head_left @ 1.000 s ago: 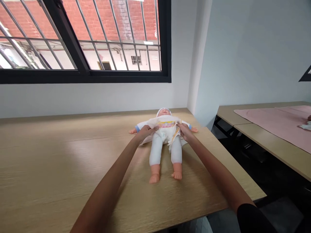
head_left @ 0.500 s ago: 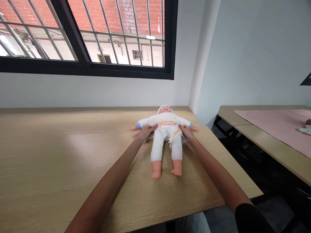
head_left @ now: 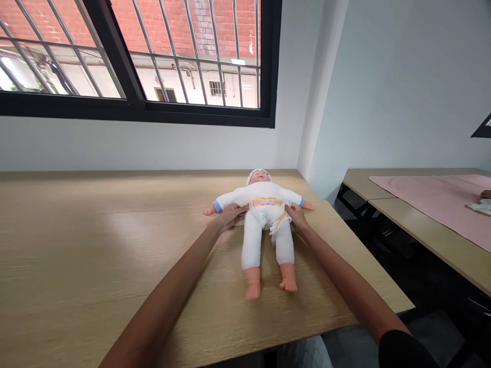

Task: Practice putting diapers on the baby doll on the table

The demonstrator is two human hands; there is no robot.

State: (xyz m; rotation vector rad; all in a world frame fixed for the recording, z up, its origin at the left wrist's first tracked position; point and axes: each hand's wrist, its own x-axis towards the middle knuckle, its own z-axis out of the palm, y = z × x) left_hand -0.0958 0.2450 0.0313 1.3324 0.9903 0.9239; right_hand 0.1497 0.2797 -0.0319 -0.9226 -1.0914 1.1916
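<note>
Only the head view here, looking down along both arms. A doll (head_left: 266, 220) lies flat on its back on the wooden desk (head_left: 95, 245), head toward the window (head_left: 134, 56), arms out to the sides, legs pointing back at the person. It's near the desk's right end, close to the wall corner.

The left hand (head_left: 229, 217) is at the doll's waist on its left side, fingers (head_left: 238, 209) curled in and touching the edge of the diaper (head_left: 268, 213). Looks like a pinch on the diaper's side flap, but it's too small to be sure. The right hand (head_left: 296, 215) mirrors it on the other side, fingers pressed in against the diaper's edge at the hip. I'd guess both hands sit at the waist like that because it keeps the diaper snug from both sides and stops the doll sliding. A bit of the diaper bunches loose by the right thigh.

Off to the right, another desk (head_left: 360, 181) carries a pink cloth (head_left: 433, 197), with something pale and someone else's fingertips (head_left: 486, 194) right at the frame edge.
</note>
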